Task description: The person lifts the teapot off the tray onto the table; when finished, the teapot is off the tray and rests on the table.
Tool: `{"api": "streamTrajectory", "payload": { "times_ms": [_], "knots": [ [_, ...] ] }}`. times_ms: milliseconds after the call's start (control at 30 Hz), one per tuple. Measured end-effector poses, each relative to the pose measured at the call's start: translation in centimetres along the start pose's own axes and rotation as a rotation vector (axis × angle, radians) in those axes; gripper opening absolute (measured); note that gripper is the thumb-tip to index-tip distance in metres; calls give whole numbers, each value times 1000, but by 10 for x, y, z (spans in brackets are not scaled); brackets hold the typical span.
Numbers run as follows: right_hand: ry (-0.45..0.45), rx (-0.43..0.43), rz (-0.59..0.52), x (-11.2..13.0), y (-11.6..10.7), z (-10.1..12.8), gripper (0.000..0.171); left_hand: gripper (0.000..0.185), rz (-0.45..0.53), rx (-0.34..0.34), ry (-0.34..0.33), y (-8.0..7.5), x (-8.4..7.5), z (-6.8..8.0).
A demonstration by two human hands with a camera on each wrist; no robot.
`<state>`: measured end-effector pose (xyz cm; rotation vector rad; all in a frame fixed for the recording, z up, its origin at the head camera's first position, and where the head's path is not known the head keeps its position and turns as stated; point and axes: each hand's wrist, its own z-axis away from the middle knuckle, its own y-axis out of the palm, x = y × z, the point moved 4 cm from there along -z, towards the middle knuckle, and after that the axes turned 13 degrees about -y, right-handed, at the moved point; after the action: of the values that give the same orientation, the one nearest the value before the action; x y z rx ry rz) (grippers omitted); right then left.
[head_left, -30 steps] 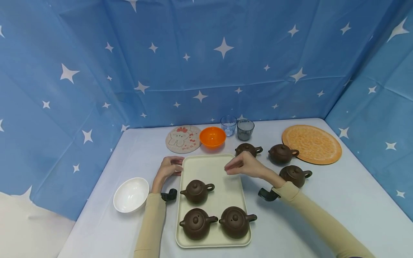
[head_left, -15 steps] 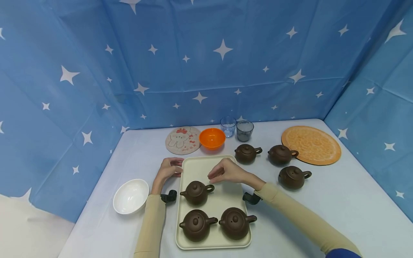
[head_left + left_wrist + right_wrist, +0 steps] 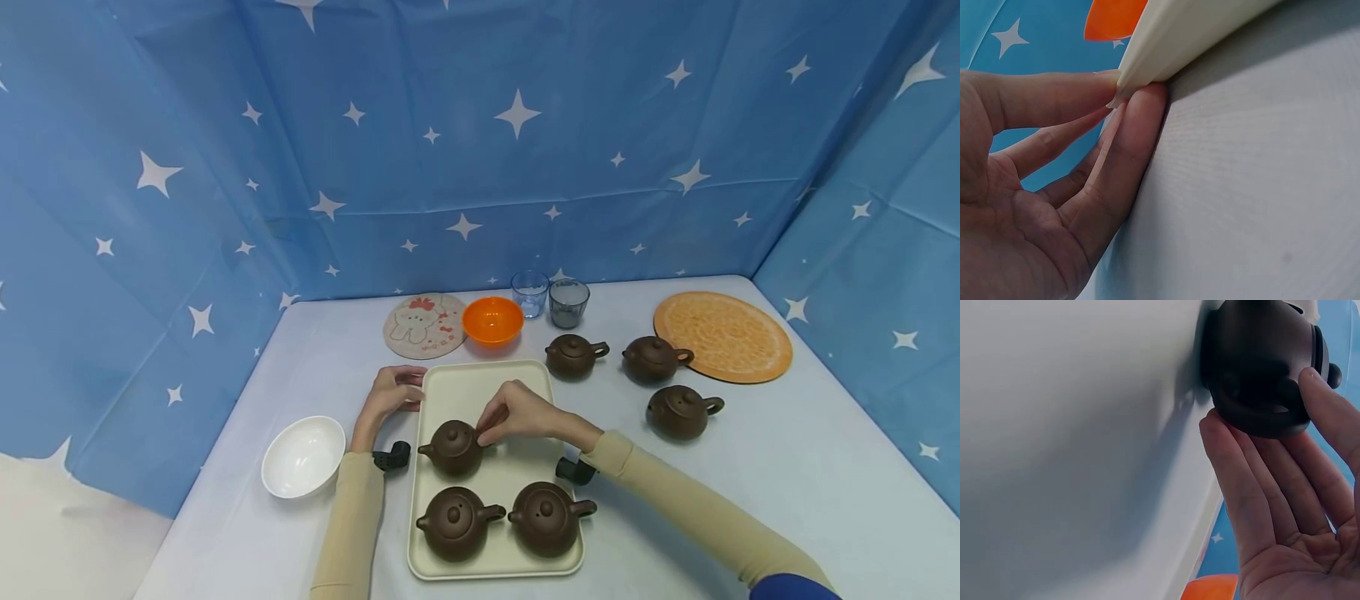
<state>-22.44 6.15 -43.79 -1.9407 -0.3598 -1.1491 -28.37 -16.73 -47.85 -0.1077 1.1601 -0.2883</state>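
A cream tray [image 3: 480,392] lies mid-table with three brown teapots on it. My right hand [image 3: 486,429] pinches the handle of the farthest one [image 3: 452,447]. The right wrist view shows this teapot [image 3: 1260,356] close up on the tray [image 3: 1072,425], with my thumb [image 3: 1335,412] on one side of its handle and my fingers [image 3: 1235,481] on the other. My left hand [image 3: 415,396] holds the tray's far left rim. In the left wrist view the rim [image 3: 1197,31] sits between thumb and fingers [image 3: 1141,125]. Two more teapots [image 3: 453,522] [image 3: 546,517] stand at the tray's near end.
Three more teapots [image 3: 573,356] [image 3: 654,358] [image 3: 678,411] stand right of the tray. A white bowl [image 3: 303,456] sits left. At the back are a rabbit coaster [image 3: 422,325], an orange bowl [image 3: 492,321], two glasses [image 3: 530,292] [image 3: 569,302] and a round orange mat [image 3: 722,336].
My right hand has moved left and toward me, from above the tray's far right corner to the far teapot's handle. The left hand has stayed on the rim.
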Motion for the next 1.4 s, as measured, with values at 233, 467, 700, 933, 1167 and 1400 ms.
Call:
{"api": "streamTrajectory", "payload": {
  "times_ms": [233, 467, 700, 933, 1167, 1400],
  "knots": [
    [-11, -5, 35, 3, 3, 2, 14, 51, -8, -2, -2, -1, 1, 0],
    [-35, -19, 65, 5, 4, 3, 13, 51, -8, -1, 3, 0, 0, 1],
    [-61, -33, 112, 7, 0, 5, 13, 51, 4, -1, 1, 0, -1, 1],
    [-36, -48, 105, 3, -9, 13, 14, 51, 5, -6, -3, 0, 0, 1],
    [0, -91, 88, 3, -30, 31, 15, 50, -8, -9, -2, 0, 0, 0],
    [-17, -147, 92, 0, -63, 58, 14, 50, -7, -2, 7, 0, 0, 1]
  ]
}}
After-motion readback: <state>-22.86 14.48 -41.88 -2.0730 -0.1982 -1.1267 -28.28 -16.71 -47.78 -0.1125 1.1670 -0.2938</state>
